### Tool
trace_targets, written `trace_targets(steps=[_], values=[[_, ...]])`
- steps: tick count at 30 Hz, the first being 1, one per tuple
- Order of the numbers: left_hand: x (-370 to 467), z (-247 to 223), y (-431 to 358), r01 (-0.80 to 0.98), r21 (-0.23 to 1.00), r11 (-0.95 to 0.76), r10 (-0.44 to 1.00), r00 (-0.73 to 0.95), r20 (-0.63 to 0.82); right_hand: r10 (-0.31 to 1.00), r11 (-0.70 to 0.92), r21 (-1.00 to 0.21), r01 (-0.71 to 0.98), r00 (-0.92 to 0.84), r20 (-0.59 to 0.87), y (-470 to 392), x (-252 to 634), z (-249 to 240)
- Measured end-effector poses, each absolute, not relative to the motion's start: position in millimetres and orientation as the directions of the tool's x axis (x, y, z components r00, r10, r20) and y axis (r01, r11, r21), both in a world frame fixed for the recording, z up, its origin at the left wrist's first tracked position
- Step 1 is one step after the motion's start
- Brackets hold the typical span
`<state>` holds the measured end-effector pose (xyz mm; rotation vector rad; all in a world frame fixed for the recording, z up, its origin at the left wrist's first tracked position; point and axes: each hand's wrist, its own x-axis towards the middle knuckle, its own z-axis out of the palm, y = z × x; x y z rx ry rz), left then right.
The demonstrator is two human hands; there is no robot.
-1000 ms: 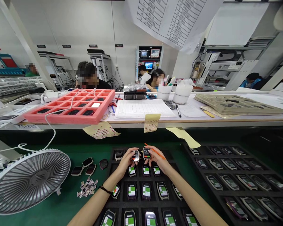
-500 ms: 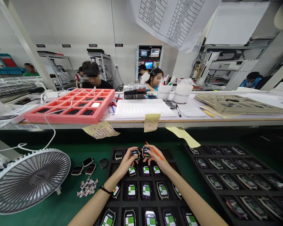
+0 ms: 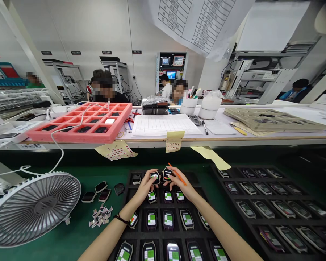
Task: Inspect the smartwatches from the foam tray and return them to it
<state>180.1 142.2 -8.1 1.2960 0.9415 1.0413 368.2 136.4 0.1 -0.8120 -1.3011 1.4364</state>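
My left hand (image 3: 146, 184) is closed around a smartwatch without a strap (image 3: 154, 176), its screen lit with white and green. Beside it, my right hand (image 3: 182, 185) grips a second smartwatch (image 3: 167, 174), whose dark screen shows small text and an orange bar; the thumb lies over its lower part. An orange pen-like stick (image 3: 177, 174) is tucked between the fingers of that same hand. Both watches are held side by side above a black foam tray (image 3: 160, 204). In its compartments lie several watches (image 3: 151, 220) with green and white checkered screens.
To the left stand a fan (image 3: 35, 208), loose watches (image 3: 101, 187) and a pile of small tabs (image 3: 100, 216). Another black tray (image 3: 239, 197) of watches lies right. A shelf ahead bears a pink foam tray (image 3: 73, 136) and paper sheets (image 3: 163, 125). Co-workers sit beyond.
The left watch's screen has turned from dark with text to white and green. My right thumb has shifted slightly down on its watch. A co-worker beyond the shelf has moved their head.
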Motion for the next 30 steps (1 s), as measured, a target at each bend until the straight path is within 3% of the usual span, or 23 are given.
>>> trace_targets(steps=[30], values=[[181.0,-13.8,144.8,-0.057,0.996,-0.065,0.966,0.249,0.077,0.952,0.112,-0.986,-0.126,-0.270,0.143,137.4,367.5,0.2]])
